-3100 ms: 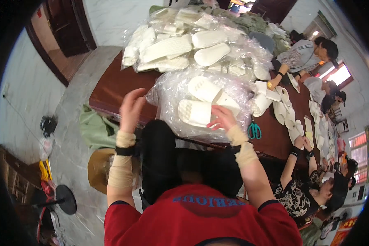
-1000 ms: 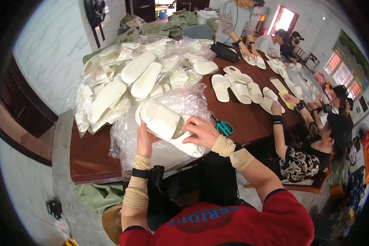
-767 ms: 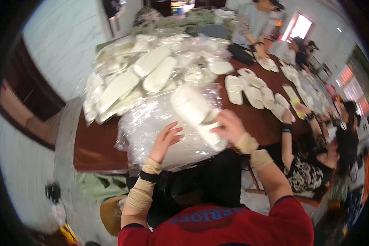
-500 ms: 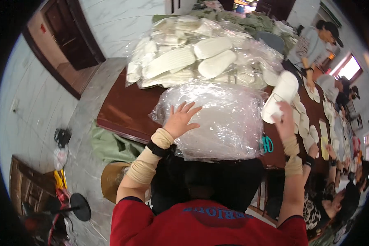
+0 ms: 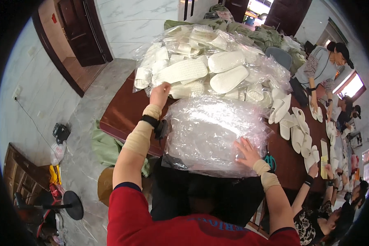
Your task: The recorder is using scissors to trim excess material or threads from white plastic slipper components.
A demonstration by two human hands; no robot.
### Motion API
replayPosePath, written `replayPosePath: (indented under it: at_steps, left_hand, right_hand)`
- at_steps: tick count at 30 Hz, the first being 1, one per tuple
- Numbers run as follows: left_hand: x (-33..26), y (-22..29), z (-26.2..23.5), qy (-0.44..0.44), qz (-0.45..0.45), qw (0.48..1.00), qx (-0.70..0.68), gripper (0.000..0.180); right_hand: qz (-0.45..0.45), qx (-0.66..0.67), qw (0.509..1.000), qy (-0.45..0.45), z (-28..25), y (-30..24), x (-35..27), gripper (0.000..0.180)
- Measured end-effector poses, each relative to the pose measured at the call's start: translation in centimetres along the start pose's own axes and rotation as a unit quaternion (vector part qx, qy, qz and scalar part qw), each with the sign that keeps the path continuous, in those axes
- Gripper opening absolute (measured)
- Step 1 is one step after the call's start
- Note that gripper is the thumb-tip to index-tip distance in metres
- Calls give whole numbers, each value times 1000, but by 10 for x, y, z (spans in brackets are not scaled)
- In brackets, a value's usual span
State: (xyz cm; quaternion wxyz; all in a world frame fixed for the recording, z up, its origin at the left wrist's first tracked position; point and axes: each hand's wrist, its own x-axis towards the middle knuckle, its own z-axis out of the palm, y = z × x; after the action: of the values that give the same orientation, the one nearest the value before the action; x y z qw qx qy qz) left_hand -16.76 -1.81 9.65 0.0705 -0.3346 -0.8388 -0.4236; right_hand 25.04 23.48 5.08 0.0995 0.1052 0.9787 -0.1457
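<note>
the left hand (image 5: pixel 160 95) is held near the centre of the frame, at the lower left edge of a heap of bagged slippers (image 5: pixel 182 71). its fingers are drawn together, but whether any plastic or slipper is pinched between them cannot be made out. the right hand (image 5: pixel 248 152) is laid right of centre on a flat stack of clear plastic (image 5: pixel 211 133), with its fingers spread apart and nothing clamped in them. the stack is set across the middle of the frame, at the near edge of a brown table (image 5: pixel 123 117), just below the heap. beside it, to the right, scissors (image 5: pixel 270 162) with teal handles are partly covered by the plastic. a white pair of slippers (image 5: pixel 279 109) is seen at the right end of the heap, and more loose slippers (image 5: pixel 298 138) are lined up farther right. at the lower right, a slipper (image 5: pixel 313 158) is touched by a co-worker's hand (image 5: pixel 313 169). green cloth (image 5: pixel 103 144) is bunched below the table's left corner.
</note>
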Motion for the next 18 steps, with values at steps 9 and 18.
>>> replayPosePath:
  at_steps: [9,18]
  left_hand:
    - [79,-7,55,-10,-33,975,219,69]
    - [79,-77,34,-104,9,982,158,47]
  right_hand:
    - [65,-8,997,-42,-13,-2,-8,83]
    - [40,9,998,-39,-10,-17,1,84]
